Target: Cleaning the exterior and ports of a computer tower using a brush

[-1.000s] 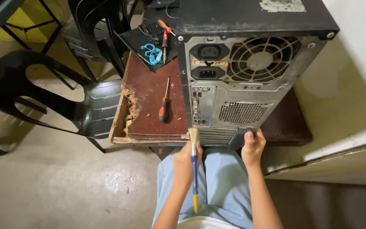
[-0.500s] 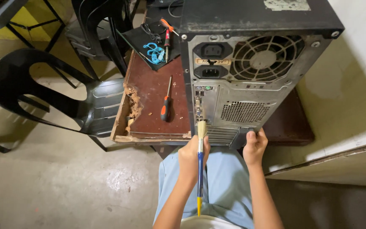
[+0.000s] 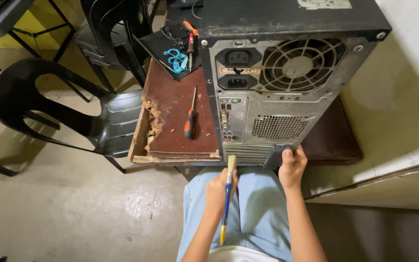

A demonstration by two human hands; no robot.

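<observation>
A dark computer tower case [image 3: 287,73] stands on a brown wooden table [image 3: 170,111], its back panel with fan grille and ports facing me. My left hand [image 3: 219,191] holds a paintbrush [image 3: 228,194] with a blue and yellow handle, bristles pointing up at the case's lower edge. My right hand [image 3: 292,165] grips the bottom right corner of the case's back panel. Below both hands are my legs in light blue jeans.
An orange-and-black screwdriver [image 3: 190,121] lies on the table left of the case. A blue tangle of cable and small tools [image 3: 178,58] sit on a black mat at the back. The table's left edge is chipped. Black plastic chairs [image 3: 49,116] stand to the left.
The brush in my left hand has shifted slightly right along the case's lower edge. My right hand stays on the case's corner.
</observation>
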